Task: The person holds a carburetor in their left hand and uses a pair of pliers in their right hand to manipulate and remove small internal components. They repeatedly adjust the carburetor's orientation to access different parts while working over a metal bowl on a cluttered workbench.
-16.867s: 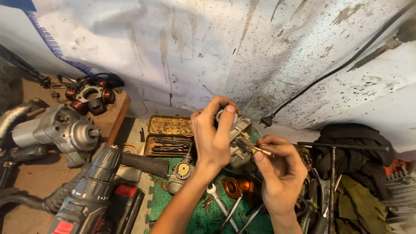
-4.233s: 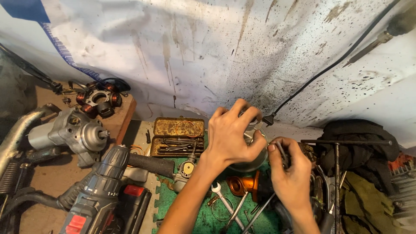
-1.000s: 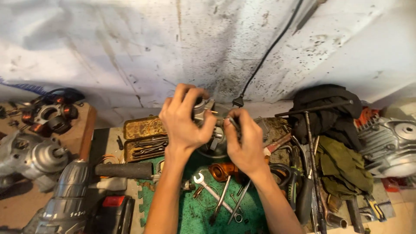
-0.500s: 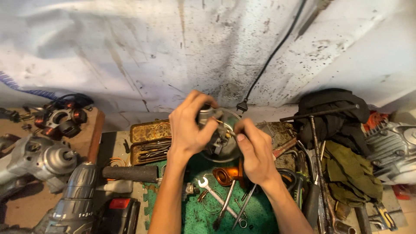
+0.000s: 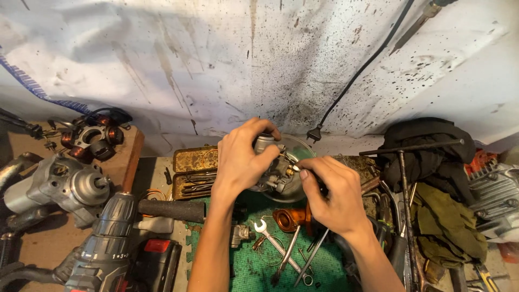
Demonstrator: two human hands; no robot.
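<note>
My left hand (image 5: 241,162) grips a small grey metal carburetor (image 5: 273,167) from above, over a round metal bowl (image 5: 299,148). My right hand (image 5: 332,192) is closed just right of it, with the thumb and forefinger pinching at a small brass fitting (image 5: 294,170) on the carburetor's side. Whatever my right hand holds is hidden by its fingers. Below the hands lie an orange intake piece (image 5: 289,219) and wrenches (image 5: 278,249) on a green mat (image 5: 254,270).
A rusty open tin of small tools (image 5: 197,173) sits left of my hands. A cordless drill (image 5: 111,238), a grey motor housing (image 5: 59,186) and a copper-wound stator (image 5: 92,135) lie at left. Dark rags (image 5: 432,157), a T-handle wrench (image 5: 405,189) and an engine part (image 5: 494,197) crowd the right. A stained wall with a black cable (image 5: 357,75) stands behind.
The view has shifted slightly. My hands stay on the carburetor, and my right fingers have moved onto the brass fitting at its side.
</note>
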